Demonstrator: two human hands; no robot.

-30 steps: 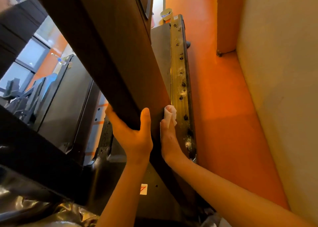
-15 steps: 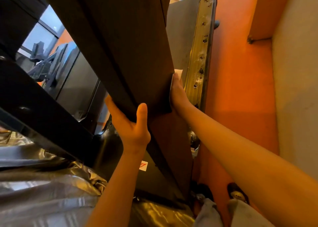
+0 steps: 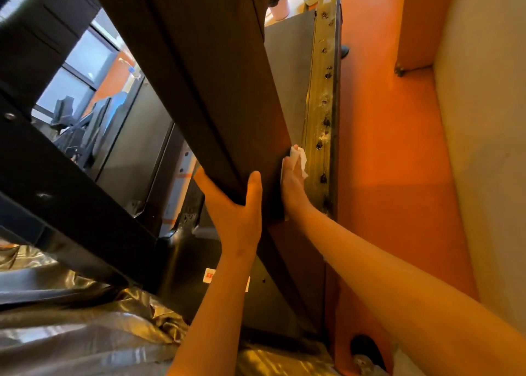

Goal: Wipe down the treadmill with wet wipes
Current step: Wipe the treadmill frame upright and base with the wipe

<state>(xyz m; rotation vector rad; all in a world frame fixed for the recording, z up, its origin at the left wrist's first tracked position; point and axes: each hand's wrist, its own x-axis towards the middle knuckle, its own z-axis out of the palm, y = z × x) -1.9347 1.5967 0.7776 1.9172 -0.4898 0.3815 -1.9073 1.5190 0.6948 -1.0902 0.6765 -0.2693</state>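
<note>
A wide dark upright post of the treadmill (image 3: 205,85) slants across the middle of the view. My left hand (image 3: 236,204) grips the post's near edge from below, thumb on its right face. My right hand (image 3: 293,185) lies flat against the post's right side, pressing a white wet wipe (image 3: 300,157) onto it; only the wipe's top edge shows past my fingers. Below lies the grey running belt (image 3: 287,71) with a dirty, spotted yellowish side rail (image 3: 323,105).
An orange floor (image 3: 384,153) runs along the treadmill's right side, bounded by a cream wall (image 3: 489,148). A pink bin (image 3: 280,8) stands at the far end. A second treadmill (image 3: 133,136) is on the left. A silver cover (image 3: 71,333) lies bunched at bottom left.
My right hand with the wipe slid up the post's right side half a second ago, then came back down to near its earlier spot. My left hand kept its grip. The camera shifted.
</note>
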